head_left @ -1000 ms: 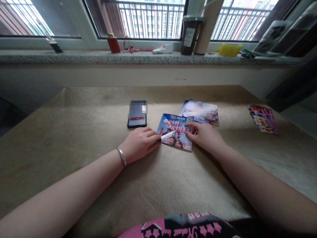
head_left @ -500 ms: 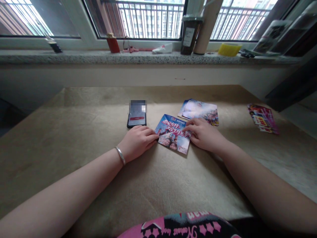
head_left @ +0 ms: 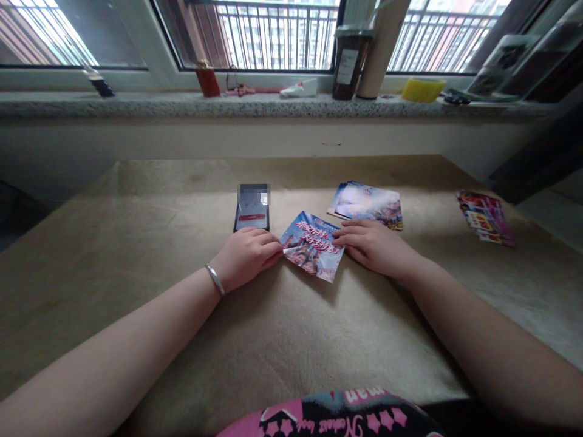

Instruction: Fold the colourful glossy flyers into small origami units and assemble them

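Leaflet (head_left: 314, 249), well short of far edge of worktop (head_left: 282, 340): left hand (head_left: 246, 256) pinches left side; right hand (head_left: 376, 247) overlies right, grip closure indeterminable.

Daylight backlights everything from the window (head_left: 280, 39), nearly blown out there, wall (head_left: 282, 136) below window dim, glare on card stack (head_left: 371, 201) and pale sheen on table (head_left: 277, 340) before window, soft shadows falling away from window, flyer (head_left: 313, 246) print slightly blurred, phone (head_left: 251, 222) partly pixelated, wide-angle edge stretching.
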### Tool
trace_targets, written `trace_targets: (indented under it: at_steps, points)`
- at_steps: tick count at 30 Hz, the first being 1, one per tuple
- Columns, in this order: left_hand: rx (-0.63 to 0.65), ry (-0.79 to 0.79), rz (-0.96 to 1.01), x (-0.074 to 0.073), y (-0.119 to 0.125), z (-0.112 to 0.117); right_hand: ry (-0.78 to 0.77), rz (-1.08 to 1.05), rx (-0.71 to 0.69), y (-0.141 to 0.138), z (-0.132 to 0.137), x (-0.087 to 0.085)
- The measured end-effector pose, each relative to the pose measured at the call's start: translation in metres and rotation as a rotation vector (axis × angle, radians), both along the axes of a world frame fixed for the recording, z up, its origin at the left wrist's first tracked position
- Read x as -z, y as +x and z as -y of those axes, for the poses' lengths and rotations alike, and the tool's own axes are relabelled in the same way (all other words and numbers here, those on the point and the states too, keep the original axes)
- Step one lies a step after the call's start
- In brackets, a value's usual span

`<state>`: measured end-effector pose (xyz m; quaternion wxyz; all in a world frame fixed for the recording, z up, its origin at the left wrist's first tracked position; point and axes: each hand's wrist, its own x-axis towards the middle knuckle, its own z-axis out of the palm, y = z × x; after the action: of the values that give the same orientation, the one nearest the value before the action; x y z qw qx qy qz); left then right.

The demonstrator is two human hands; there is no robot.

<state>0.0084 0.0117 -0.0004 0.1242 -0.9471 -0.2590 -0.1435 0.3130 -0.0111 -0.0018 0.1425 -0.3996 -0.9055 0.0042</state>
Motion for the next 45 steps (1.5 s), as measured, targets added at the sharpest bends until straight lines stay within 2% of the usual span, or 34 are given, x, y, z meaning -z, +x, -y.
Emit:
trace_targets:
  at_steps: [5,11,14,19,22,25,29,32,34,39,45]
  points:
    - [0.009,-0.006,-0.017,0.0,-0.001,-0.002,-0.025,0.005,-0.029,0.002,-0.001,-0.004]
    - [0.015,-0.051,0.021,0.0,0.0,-0.004,-0.098,-0.007,0.035,0.002,0.001,-0.006]
    - [-0.004,-0.106,0.051,0.003,0.0,-0.003,-0.153,-0.058,0.137,-0.002,-0.001,-0.001]
    - [-0.158,-0.182,0.153,0.006,0.002,-0.001,-0.26,-0.239,0.411,-0.017,-0.003,0.009]
    - [-0.112,-0.171,0.142,0.007,0.004,0.0,-0.225,-0.336,0.508,-0.024,-0.003,0.012]
    - [-0.039,-0.121,0.148,0.007,0.005,0.001,-0.082,-0.317,0.451,-0.027,-0.004,0.015]
    - [0.012,-0.079,0.12,0.006,0.009,0.002,0.091,-0.238,0.224,-0.027,-0.005,0.015]
    - [0.072,-0.081,0.03,0.004,0.011,0.004,0.1,-0.158,-0.011,-0.03,-0.003,0.013]
    - [0.071,-0.107,-0.015,0.003,0.012,0.005,0.08,-0.121,-0.093,-0.032,-0.002,0.01]
    - [0.051,-0.135,-0.029,0.002,0.011,0.006,0.049,-0.096,-0.083,-0.031,0.001,0.005]
    - [0.069,-0.157,0.014,0.0,0.009,0.004,-0.027,-0.113,-0.016,-0.013,-0.001,0.005]
